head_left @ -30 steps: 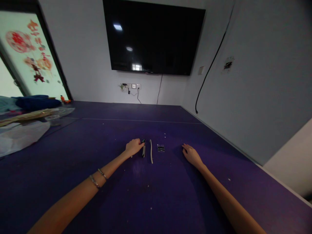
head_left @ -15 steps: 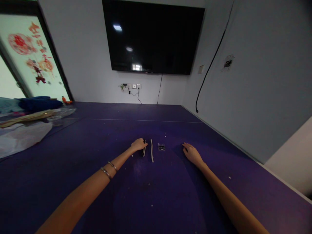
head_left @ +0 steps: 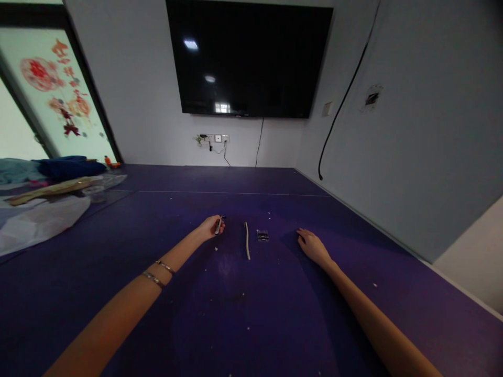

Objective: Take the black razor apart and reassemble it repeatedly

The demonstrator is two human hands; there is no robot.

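Observation:
My left hand [head_left: 213, 226] is closed around a short, slim tool [head_left: 218, 225] with a pale, shiny body and a dark end; its exact kind is too small to make out. Right of that hand, a thin off-white stick [head_left: 247, 242] with a darker far end lies lengthwise on the purple surface [head_left: 275, 314]. Beside the stick is a small clear pack [head_left: 263, 235] with dark bars in it. Farther right, my right hand [head_left: 313, 246] rests on the surface, fingers stretched out and holding nothing.
White specks are scattered over the purple surface. Clear plastic sheeting [head_left: 51, 222] and dark blue cloth [head_left: 73, 167] lie at the far left. A television [head_left: 251, 57] hangs on the back wall above sockets [head_left: 218, 138]. A black cable [head_left: 338, 112] dangles at the right wall.
My left hand has moved left, away from the off-white stick, carrying the slim tool, which is now tilted. My right hand stays in place; the view shifts slightly.

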